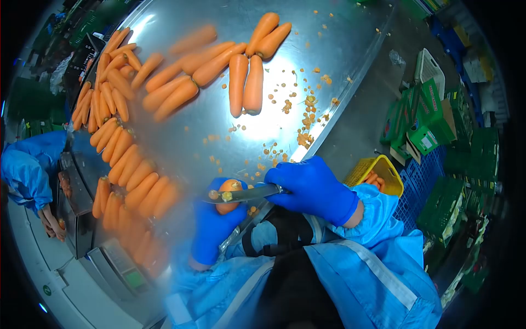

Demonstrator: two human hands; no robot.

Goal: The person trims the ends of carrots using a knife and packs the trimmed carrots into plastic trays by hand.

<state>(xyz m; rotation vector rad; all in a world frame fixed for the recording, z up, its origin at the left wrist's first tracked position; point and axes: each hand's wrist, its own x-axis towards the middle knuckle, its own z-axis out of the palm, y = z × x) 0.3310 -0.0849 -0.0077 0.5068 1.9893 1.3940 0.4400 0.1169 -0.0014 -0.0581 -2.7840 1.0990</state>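
Observation:
My left hand (215, 222), in a blue glove, is closed around a carrot (229, 207) near the table's front edge, with the carrot's stem end facing up. My right hand (309, 189), gloved in blue too, grips the handle of a knife (253, 193). The blade points left and lies across the top of the held carrot. A small cut piece (213, 194) shows by the blade's tip. Most of the left fingers are hidden behind the carrot and the blade.
Many carrots (129, 159) lie in rows along the metal table (208, 131). Trimmed bits (308, 118) are scattered near its right edge. A yellow crate (383, 170) with carrots stands at the right, before green boxes (430, 118). Another person's blue sleeve (30, 170) is at the left.

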